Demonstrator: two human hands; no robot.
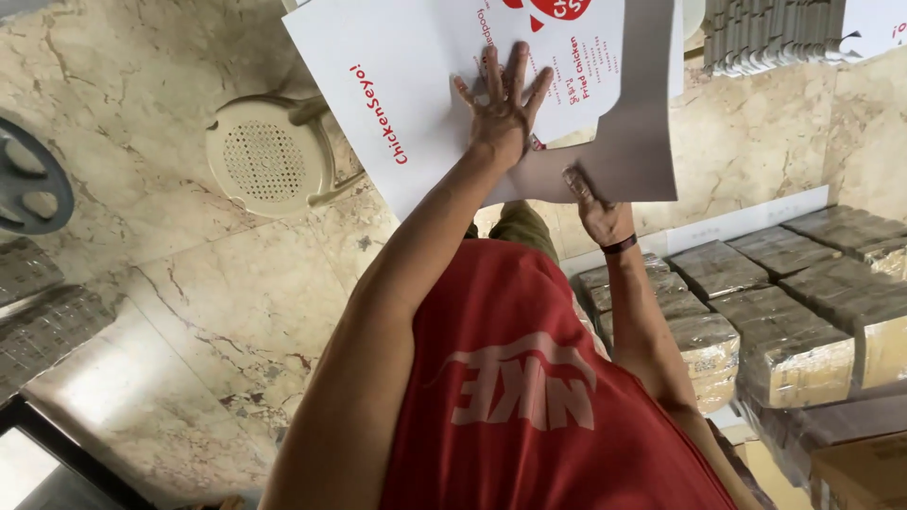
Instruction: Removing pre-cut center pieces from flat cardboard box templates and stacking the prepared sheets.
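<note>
Left hand [503,106], fingers splayed, presses flat on white box blank [425,104] over lap w/ stool [269,156] beyond, right hand [597,210] fingers pinched on grey flap [635,113]; flap could crease crooked if blank slides under palm.

Floor's beige marble [189,312] with a cream plastic stool [269,156] sitting on it. Off to one side there are plastic-wrapped brown bundles [784,321], plus a stack of folded grey cardboard [775,33] near the edge.
</note>
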